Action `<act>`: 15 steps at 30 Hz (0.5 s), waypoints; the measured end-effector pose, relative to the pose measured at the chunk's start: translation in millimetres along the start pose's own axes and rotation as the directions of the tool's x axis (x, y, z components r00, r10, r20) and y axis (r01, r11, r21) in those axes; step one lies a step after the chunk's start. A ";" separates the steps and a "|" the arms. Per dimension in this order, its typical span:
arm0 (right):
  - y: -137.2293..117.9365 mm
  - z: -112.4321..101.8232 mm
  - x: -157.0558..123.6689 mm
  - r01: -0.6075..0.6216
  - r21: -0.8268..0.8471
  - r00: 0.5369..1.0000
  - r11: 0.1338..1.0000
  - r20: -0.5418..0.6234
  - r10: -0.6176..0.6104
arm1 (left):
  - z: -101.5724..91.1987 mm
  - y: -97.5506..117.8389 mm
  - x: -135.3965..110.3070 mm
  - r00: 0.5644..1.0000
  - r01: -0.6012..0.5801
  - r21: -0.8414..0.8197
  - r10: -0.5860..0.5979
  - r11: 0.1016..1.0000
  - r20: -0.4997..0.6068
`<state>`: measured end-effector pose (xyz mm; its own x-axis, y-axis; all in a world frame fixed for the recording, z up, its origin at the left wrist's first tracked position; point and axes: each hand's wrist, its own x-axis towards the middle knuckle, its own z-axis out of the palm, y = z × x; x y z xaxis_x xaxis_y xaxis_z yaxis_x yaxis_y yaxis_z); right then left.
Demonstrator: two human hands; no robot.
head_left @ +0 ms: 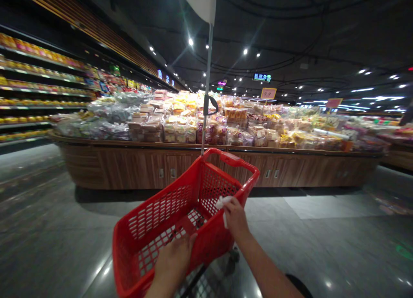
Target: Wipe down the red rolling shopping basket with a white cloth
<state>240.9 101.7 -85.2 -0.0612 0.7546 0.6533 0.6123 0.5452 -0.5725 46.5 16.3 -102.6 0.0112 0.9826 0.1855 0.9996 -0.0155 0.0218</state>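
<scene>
L hand (pixel 174 256) grips side rim of red plastic lattice-walled cart (pixel 214 242) nr wood-panelled bench (pixel 125 165), R hand (pixel 235 215) pinches crumpled white tissue (pixel 222 201) at rim: best brace cart, press tissue flat w/ even strokes

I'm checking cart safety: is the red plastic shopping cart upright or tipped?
Upright: the red plastic cart opens upward, a dark wheel beneath.

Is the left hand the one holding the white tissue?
No, the right hand holds the white tissue at the rim of the red cart.
</scene>
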 end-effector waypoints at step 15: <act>14.7 -17.6 19.8 0.065 -0.101 0.995 0.993 -0.070 -0.073 | 8.3 -27.9 11.9 0.999 0.035 -0.002 -0.035 0.999 0.010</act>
<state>262.6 118.2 -72.0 -0.0505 0.6858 0.7260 0.6838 0.5536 -0.4754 19.0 30.0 -109.1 -0.0235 0.9843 0.1747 0.9994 0.0185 0.0302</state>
